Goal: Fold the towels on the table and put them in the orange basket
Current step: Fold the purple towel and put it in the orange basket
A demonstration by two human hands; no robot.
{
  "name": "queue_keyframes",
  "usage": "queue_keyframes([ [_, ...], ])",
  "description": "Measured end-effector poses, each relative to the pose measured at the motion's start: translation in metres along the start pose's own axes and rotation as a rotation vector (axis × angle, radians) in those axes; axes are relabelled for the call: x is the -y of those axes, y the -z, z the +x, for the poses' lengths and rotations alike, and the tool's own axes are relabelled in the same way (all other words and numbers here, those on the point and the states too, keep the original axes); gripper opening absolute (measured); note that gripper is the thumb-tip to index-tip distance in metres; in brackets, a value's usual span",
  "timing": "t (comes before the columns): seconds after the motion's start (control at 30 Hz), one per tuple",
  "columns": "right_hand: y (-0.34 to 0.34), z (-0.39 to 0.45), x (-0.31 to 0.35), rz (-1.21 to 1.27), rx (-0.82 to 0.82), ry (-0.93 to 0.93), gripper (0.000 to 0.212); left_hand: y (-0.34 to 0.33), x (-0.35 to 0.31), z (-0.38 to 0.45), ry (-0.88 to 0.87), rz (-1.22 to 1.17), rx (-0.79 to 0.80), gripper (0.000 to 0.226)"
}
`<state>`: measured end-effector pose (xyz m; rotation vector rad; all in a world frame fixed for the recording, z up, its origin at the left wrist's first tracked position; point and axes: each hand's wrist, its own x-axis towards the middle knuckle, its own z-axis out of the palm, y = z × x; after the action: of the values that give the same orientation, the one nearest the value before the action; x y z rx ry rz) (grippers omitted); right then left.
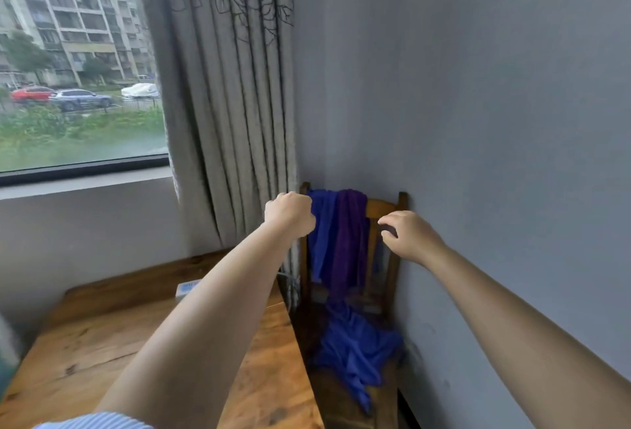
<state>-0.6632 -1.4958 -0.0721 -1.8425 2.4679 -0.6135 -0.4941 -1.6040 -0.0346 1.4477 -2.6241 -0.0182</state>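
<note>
A blue towel [322,230] and a purple towel [351,241] hang side by side over the back of a wooden chair [392,206] in the corner. Another blue towel [355,350] lies crumpled on the chair's seat. My left hand [290,213] is curled into a fist at the hanging blue towel's upper left edge and seems to grip it; its fingers are hidden. My right hand [409,234] hovers by the chair's top rail, just right of the purple towel, fingers loosely bent and holding nothing. No orange basket is in view.
A wooden table [85,343] fills the lower left, its right edge next to the chair. A small white box [187,288] lies at the table's far side. A patterned curtain [232,104] hangs left of the chair; a grey wall [495,121] runs along the right.
</note>
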Motion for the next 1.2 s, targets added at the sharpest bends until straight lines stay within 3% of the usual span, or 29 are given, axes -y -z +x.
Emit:
queue_keyframes([
  [0.2,-0.007,0.102,-0.039,-0.024,0.027,-0.096,0.030,-0.035,-0.008,0.121,-0.039,-0.125,0.075,0.011],
  [0.3,-0.016,0.145,-0.057,-0.014,0.026,-0.115,0.028,-0.055,-0.012,0.171,-0.040,-0.192,0.107,0.020],
  [0.5,-0.053,0.211,-0.096,0.015,0.112,-0.167,0.027,-0.110,-0.026,0.244,0.031,-0.341,0.178,0.043],
  [0.73,-0.099,0.285,-0.136,-0.001,0.168,-0.138,0.024,-0.164,-0.046,0.301,0.233,-0.455,0.235,0.042],
  [0.87,-0.127,0.321,-0.154,-0.080,0.125,-0.089,0.030,-0.189,-0.058,0.325,0.376,-0.518,0.206,0.035],
  [0.97,-0.154,0.336,-0.165,0.027,0.120,-0.119,0.030,-0.205,-0.061,0.338,0.449,-0.522,0.151,0.042],
  [1.2,-0.181,0.338,-0.174,0.236,-0.007,-0.196,0.026,-0.220,-0.072,0.344,0.450,-0.528,0.036,0.043],
])
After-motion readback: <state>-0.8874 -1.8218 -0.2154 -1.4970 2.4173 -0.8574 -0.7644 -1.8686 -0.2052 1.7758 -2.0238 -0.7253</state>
